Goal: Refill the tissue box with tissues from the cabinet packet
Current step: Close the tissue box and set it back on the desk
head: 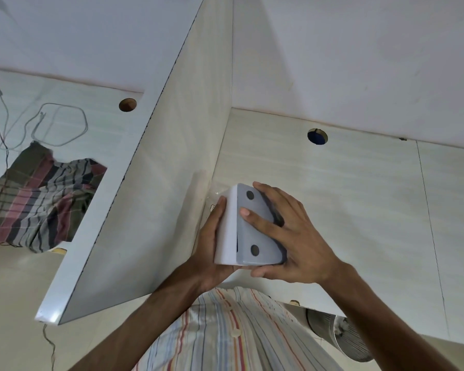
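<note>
I hold a white tissue box (pixel 227 231) upside down over the desk, its grey bottom panel (pixel 255 236) with two dark round pads facing me. My left hand (pixel 212 250) grips the white side from the left. My right hand (pixel 287 236) lies across the grey panel, fingers spread on it and wrapped around its right edge. A narrow dark gap shows between the panel and the white shell. A bit of clear plastic wrap (pixel 214 195) peeks out behind the box. No cabinet shows in view.
A pale wood-grain desk (pixel 359 210) with a round cable hole (pixel 317 136) lies under the box. An upright divider panel (pixel 150 196) stands to the left. Beyond it lie a striped cloth (pixel 40 199) and loose cables (pixel 59 124). A metal bin (pixel 343 336) sits at the lower right.
</note>
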